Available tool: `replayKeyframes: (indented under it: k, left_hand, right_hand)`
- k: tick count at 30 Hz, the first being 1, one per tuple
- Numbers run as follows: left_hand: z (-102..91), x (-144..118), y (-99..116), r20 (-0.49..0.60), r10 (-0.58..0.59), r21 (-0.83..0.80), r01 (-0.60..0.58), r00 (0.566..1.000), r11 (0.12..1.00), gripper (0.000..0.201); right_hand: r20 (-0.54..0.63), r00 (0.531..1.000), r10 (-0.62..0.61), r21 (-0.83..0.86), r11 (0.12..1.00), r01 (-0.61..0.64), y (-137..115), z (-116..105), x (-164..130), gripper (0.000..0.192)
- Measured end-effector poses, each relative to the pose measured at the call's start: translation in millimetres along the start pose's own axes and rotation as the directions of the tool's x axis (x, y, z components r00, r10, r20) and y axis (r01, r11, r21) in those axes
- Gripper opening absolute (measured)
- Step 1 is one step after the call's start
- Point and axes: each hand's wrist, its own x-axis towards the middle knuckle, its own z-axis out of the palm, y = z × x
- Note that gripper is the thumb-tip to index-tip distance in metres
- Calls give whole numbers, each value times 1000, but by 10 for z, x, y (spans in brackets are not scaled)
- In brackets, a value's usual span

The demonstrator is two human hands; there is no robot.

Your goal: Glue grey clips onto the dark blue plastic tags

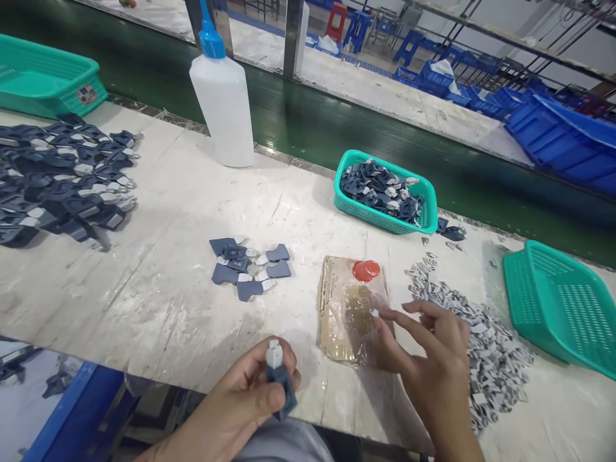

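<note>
The left hand [245, 401] grips a blue part [282, 378] upright (white clip end up); right hand [428, 359], fingers loosely open and empty, touches the cardboard pad [349, 314] just right of it.

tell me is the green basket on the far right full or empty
Empty: the green basket lies tilted with bare mesh showing inside.
</note>
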Motion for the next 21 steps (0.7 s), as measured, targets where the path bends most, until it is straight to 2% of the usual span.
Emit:
replayKeyframes:
  k: [4, 8, 16, 21]
  left_hand:
    - [31, -46, 36, -76, 34, -45, -38, 997, 998, 31]
    - [52, -66, 52, -141, 64, -65, -74, 988, 995, 38]
    - [25, -41, 86, -136, -3, -106, -12, 991, 994, 38]
    - [4, -53, 98, -135, -17, -67, 8, 991, 998, 39]
  right_hand:
    - [45, 998, -33, -30, 999, 34, 27, 155, 97, 5]
    - [82, 996, -36, -38, 998, 39, 53, 211, 109, 6]
    - [125, 989, -73, -49, 996, 79, 74, 228, 135, 7]
    - [133, 987, -84, -60, 994, 93, 65, 226, 140, 7]
